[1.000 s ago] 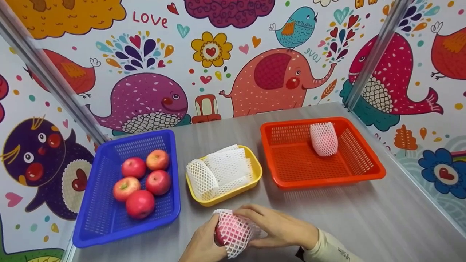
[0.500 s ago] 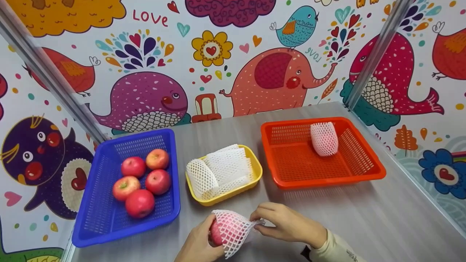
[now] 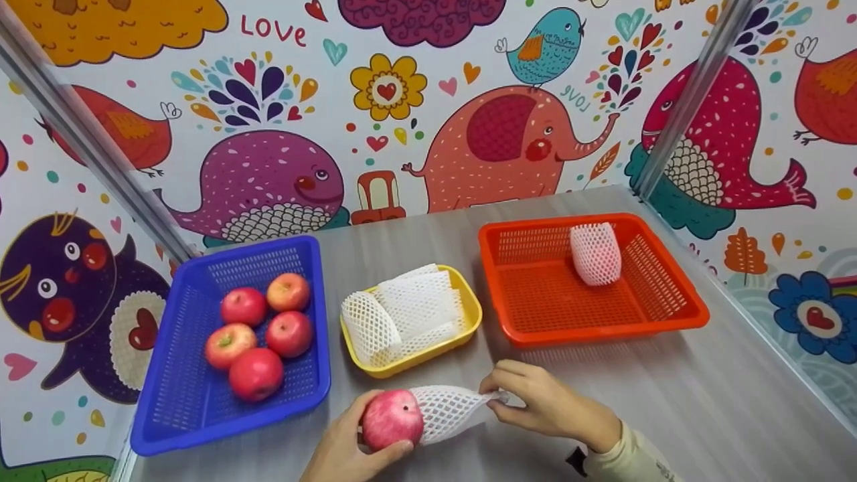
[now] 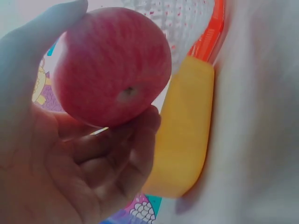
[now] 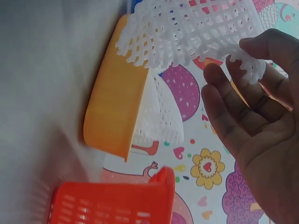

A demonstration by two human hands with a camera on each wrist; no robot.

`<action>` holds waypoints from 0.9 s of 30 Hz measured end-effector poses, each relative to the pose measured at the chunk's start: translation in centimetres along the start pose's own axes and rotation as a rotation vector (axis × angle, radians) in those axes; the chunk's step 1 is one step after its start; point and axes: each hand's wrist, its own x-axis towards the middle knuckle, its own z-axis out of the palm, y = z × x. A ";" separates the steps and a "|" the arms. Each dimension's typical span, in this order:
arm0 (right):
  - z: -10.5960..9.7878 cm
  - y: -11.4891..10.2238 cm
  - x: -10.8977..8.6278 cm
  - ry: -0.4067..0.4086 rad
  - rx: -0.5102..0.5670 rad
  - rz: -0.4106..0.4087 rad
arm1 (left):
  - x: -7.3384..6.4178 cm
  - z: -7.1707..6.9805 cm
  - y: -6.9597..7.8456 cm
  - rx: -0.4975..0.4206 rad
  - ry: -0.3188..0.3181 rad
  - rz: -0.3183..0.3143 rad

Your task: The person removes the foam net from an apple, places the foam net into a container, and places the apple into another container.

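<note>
My left hand (image 3: pixel 355 438) grips a red apple (image 3: pixel 392 420) at the front of the table, thumb on one side and fingers on the other. In the left wrist view the apple (image 4: pixel 112 65) shows bare skin with a small hollow at one end. A white foam net sleeve (image 3: pixel 450 412) stretches rightward from the apple's right side. Its far end is pinched between thumb and fingers of my right hand (image 3: pixel 552 405). The right wrist view shows the net (image 5: pixel 196 35) hanging from that pinch, its other edge loose.
A blue basket (image 3: pixel 323 321) at left holds several apples (image 3: pixel 256 375). Behind my hands, a yellow tray (image 3: pixel 402 365) carries more white foam nets (image 3: pixel 418 304). The red basket (image 3: pixel 596 335) at right contains one net-wrapped apple (image 3: pixel 596 254). Patterned panels border the table.
The net covered most of the apple earlier; my right hand has drawn it off to the right. The apple in my left hand has shifted slightly left and is now largely bare.
</note>
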 end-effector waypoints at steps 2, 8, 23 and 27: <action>-0.3 0.1 0.0 0.010 0.002 0.005 | -0.1 -0.2 0.0 0.004 0.001 -0.023; -0.9 0.4 0.1 0.017 0.000 0.024 | -0.2 -0.3 0.1 0.033 0.008 -0.044; -4.8 2.7 4.7 0.163 -0.274 0.183 | -0.6 -0.5 0.2 0.016 -0.047 -0.080; -4.8 3.6 6.9 0.182 -0.337 0.217 | -0.7 -0.6 0.2 0.004 -0.068 -0.119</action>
